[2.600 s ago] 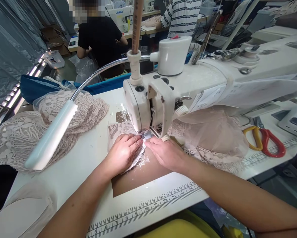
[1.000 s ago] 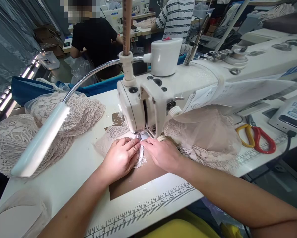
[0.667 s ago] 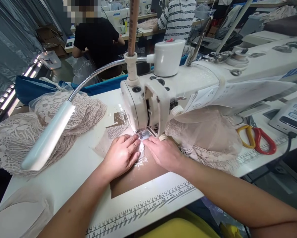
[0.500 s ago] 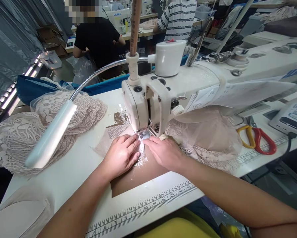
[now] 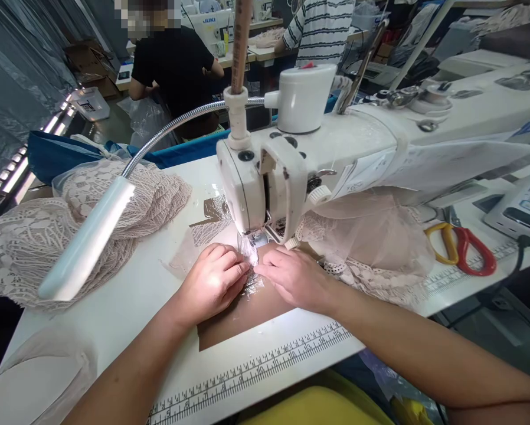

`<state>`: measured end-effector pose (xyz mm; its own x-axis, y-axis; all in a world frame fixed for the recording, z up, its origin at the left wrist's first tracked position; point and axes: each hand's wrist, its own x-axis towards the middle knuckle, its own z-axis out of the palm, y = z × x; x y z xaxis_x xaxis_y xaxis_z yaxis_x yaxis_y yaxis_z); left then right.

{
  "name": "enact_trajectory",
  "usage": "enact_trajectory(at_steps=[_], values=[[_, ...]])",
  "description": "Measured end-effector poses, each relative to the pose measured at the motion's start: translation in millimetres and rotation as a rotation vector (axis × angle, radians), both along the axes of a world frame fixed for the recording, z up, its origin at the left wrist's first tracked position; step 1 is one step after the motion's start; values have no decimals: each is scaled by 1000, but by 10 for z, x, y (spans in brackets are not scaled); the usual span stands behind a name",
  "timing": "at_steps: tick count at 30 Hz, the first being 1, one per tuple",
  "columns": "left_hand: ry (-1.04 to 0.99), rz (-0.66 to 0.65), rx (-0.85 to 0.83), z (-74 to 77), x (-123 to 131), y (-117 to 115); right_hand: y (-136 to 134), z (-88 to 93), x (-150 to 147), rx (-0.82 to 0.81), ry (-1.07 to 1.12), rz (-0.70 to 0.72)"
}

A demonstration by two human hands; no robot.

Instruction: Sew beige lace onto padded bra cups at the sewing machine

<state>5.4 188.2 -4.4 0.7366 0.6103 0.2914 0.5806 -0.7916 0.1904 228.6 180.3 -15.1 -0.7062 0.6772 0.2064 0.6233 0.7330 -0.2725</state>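
Under the needle area of the white sewing machine (image 5: 265,183) lies a small piece of pale lace fabric (image 5: 249,251), lit brightly. My left hand (image 5: 216,277) is closed at the fabric's left edge, its thumb and curled fingers pinching it. From the right, my right hand (image 5: 294,277) pinches the near end of the same piece with thumb and forefinger. The two hands' fingertips almost meet just in front of the presser foot. Brown covering (image 5: 247,319) with shiny tape lies on the table beneath them. My fingers hide part of the fabric.
Piles of beige lace (image 5: 127,200) lie at the left, beneath a lamp (image 5: 88,239) on a bent metal neck. More lace and mesh (image 5: 375,236) rests right of the needle, near scissors (image 5: 475,251) with red and yellow handles. A printed ruler (image 5: 256,372) runs along the front edge. Two people sit beyond.
Both hands have drawn slightly back from the presser foot toward me. My fingers, flatter on the fabric before, are now curled and pinching its near end.
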Motion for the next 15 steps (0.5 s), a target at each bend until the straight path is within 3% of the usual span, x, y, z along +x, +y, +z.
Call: enact_trajectory(at_steps=[6,15], values=[[68,31,25,11,48,-16,4,-9,-29,8,-44,-111],[15,66,0,-32,92,-11,10,36,-79,24,-140,-161]])
